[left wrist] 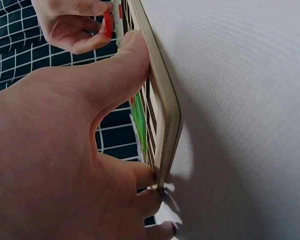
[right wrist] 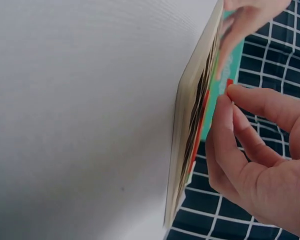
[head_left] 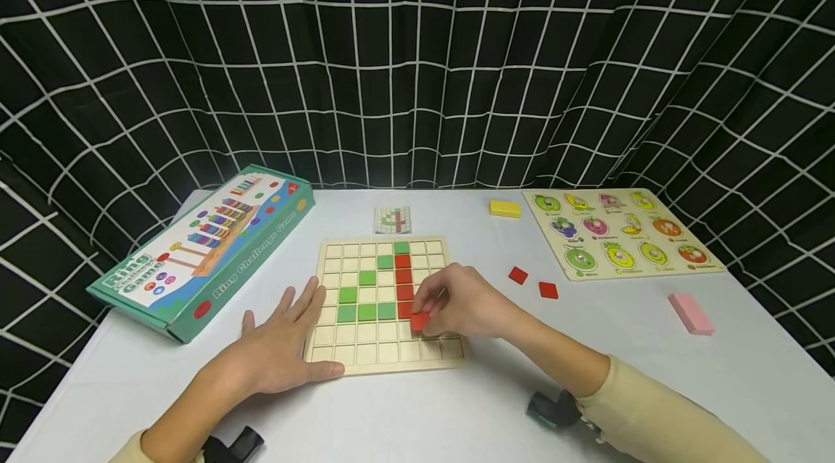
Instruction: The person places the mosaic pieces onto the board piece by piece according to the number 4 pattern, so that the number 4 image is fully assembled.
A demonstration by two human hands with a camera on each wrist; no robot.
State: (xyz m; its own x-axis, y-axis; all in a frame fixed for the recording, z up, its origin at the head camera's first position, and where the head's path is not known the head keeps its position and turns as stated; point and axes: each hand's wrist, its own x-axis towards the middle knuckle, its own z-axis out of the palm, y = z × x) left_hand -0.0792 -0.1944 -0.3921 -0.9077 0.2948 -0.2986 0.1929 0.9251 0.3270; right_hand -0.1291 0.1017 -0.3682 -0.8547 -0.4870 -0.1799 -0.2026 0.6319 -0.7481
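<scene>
A wooden grid board (head_left: 388, 353) lies on the table with green square tiles (head_left: 367, 312) forming a slanted line and a row, and red square tiles (head_left: 404, 276) in a column. My right hand (head_left: 459, 301) pinches another red tile (head_left: 420, 322) between thumb and fingertips, at the column's lower end. In the left wrist view, that pinched tile (left wrist: 108, 24) stands a little off the board. Spread over the board's near left corner, my left hand (head_left: 277, 347) rests its thumb (left wrist: 132, 47) on the front rim, its fingers straight along the left side.
Two loose red tiles (head_left: 549, 290) lie right of the board. Behind it is a small pattern card (head_left: 393, 219). A Ring Challenge Game box (head_left: 215, 245) stands left, a fruit puzzle board (head_left: 626, 231) right. A yellow block (head_left: 505, 209) and pink block (head_left: 691, 314) lie nearby.
</scene>
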